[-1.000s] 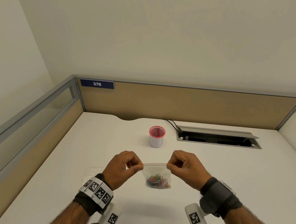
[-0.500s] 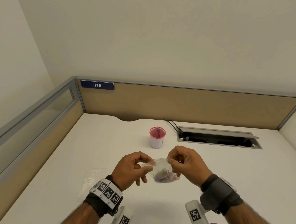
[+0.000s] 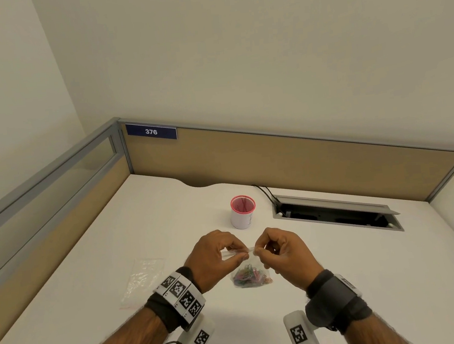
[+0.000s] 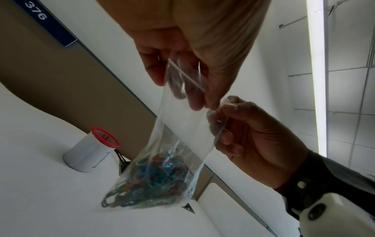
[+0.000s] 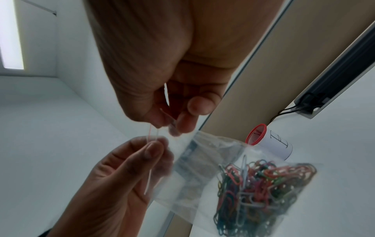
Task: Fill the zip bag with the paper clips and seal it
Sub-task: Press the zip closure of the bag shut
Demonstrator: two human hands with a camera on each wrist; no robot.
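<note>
White desk (image 3: 342, 271), tan partition (image 3: 275, 161), both hands (image 3: 215, 257) pinching zip bag (image 3: 251, 270) of paper clips (image 3: 249, 277)

Clip-filled zip bag (image 5: 205, 181) (both hands pinching)

clear bag (image 3: 253, 264) w/ multicolour paper clips (image 3: 251, 278) (red, blue, green, pink), white cup (image 3: 242, 217) w/ red mesh rim, navy sign (image 3: 151, 131) w/ white "376", black-and-white checker tags (image 3: 181, 294) on wrist band, white desk (image 3: 130, 226)
</note>
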